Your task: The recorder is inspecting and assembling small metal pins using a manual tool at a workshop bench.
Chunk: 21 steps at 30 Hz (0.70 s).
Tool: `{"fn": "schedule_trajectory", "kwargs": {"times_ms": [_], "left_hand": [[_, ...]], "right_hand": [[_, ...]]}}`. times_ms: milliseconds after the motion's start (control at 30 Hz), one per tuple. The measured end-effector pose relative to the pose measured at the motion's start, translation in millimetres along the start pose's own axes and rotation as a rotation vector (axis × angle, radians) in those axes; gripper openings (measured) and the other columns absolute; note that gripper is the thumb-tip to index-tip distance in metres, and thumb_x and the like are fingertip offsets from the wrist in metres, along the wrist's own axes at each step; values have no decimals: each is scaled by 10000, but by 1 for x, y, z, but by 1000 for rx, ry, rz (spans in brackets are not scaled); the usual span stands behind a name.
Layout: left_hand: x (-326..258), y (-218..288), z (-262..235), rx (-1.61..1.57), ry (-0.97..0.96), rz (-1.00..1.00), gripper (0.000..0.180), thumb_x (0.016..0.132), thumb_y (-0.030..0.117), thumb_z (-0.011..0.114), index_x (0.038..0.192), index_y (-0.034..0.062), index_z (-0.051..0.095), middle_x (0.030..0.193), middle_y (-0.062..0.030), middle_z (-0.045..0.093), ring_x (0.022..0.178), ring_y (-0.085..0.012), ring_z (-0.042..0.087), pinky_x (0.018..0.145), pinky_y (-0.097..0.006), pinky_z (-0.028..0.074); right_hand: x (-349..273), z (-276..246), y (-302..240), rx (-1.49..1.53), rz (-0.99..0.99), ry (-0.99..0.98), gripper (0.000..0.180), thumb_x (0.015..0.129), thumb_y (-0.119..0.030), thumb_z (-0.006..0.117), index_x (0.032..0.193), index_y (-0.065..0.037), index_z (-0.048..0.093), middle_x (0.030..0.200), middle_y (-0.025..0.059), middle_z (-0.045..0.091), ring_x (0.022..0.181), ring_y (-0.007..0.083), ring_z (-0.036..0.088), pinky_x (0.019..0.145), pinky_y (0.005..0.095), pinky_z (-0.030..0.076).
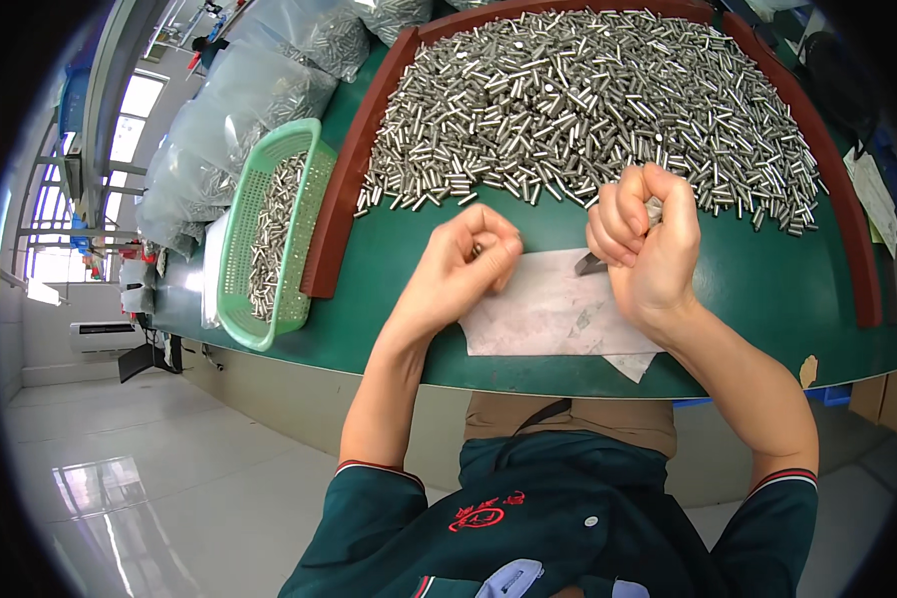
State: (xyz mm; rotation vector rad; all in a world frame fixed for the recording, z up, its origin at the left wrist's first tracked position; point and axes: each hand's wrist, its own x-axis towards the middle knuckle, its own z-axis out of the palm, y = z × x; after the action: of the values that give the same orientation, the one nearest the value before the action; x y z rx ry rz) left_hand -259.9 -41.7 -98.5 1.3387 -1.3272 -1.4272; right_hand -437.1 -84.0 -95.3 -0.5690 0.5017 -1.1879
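Observation:
My left hand (458, 267) is closed above the left part of a pale pinkish cloth (533, 324). A small metal pin (476, 250) shows between its thumb and curled fingers. My right hand (653, 239) is closed in a fist over the cloth's right side, palm turned up toward me. From its little-finger side sticks out a dark grey flat piece (588, 265), its kind unclear. Something light shows within the curled fingers, too covered to make out. Just beyond both hands lies a wide heap of short shiny metal pins (578, 110) on the green table (399, 259).
A reddish-brown raised border (344, 199) encloses the heap. To its left stands a light green plastic basket (231, 254) with more pins. Behind that are clear plastic bags (259, 95) full of pins. White papers (872, 194) lie at the right, outside the border.

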Motion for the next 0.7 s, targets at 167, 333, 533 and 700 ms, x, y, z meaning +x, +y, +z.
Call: {"fn": "schedule_trajectory", "kwargs": {"times_ms": [167, 333, 533, 700], "left_hand": [[-15, 3, 28, 655, 86, 149, 146, 715, 70, 654, 690, -1, 529, 480, -30, 422, 425, -113, 371, 412, -252, 304], [-15, -6, 27, 684, 136, 182, 157, 697, 52, 685, 697, -24, 547, 503, -17, 459, 447, -62, 353, 411, -221, 302], [-16, -7, 28, 729, 165, 208, 179, 679, 96, 691, 678, -5, 544, 536, -106, 540, 447, -206, 506, 436, -300, 392], [-16, -9, 27, 721, 163, 221, 176, 676, 97, 695, 677, -3, 549, 540, -105, 545, 455, -202, 520, 437, -300, 400]], "right_hand": [[-3, 1, 7, -8, 18, -61, 332, 825, -230, 299, 524, -91, 281, 432, -17, 243, 382, 67, 181, 368, 228, 160], [-3, 0, 14, 25, 29, -89, 310, 813, -197, 298, 525, -86, 280, 444, -8, 252, 387, 62, 188, 372, 222, 157], [-4, -1, 17, 13, 21, -137, 303, 813, -182, 292, 526, -83, 279, 454, -6, 256, 392, 63, 191, 376, 222, 159], [-5, 3, 18, -53, 56, -109, 390, 863, -274, 269, 508, -110, 266, 435, -20, 237, 396, 79, 163, 398, 236, 176]]}}
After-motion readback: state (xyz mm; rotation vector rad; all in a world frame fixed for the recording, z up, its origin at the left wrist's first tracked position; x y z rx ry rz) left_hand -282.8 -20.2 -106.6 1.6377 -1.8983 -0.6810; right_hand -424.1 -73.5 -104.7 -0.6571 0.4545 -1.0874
